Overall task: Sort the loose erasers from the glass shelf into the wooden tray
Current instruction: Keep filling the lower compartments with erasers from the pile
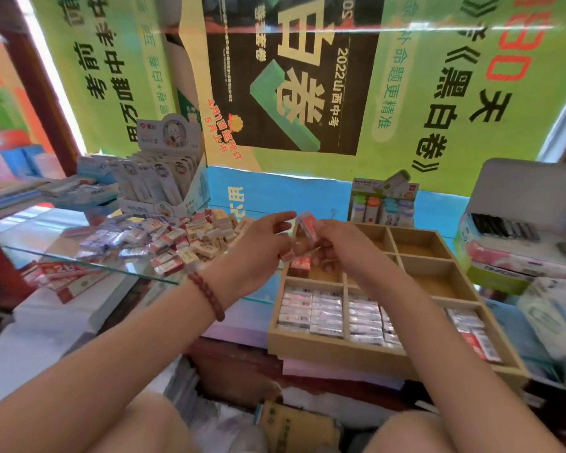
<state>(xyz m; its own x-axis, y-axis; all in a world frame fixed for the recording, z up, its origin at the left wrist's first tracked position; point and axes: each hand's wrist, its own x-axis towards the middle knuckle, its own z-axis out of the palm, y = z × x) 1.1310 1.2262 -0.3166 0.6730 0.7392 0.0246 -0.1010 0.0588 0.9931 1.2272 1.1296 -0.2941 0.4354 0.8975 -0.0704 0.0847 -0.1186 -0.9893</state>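
Note:
A heap of loose wrapped erasers (164, 240) lies on the glass shelf (46, 253) at left. The wooden tray (324, 351) stands at right; its near compartments hold rows of erasers (327, 313), its far ones look bare. Over the tray's far left corner my right hand (337, 243) pinches a red-and-white eraser (307, 225) upright and grips more below. My left hand (258, 253), beads on its wrist, is next to it with curled fingers around small red-and-white erasers (288, 256).
A display box of carded items (164, 181) stands behind the heap. Correction-tape packs (383, 204) stand beyond the tray. Open boxes (520, 237) sit at far right. Red packets (66, 276) lie under the glass. A poster wall closes the back.

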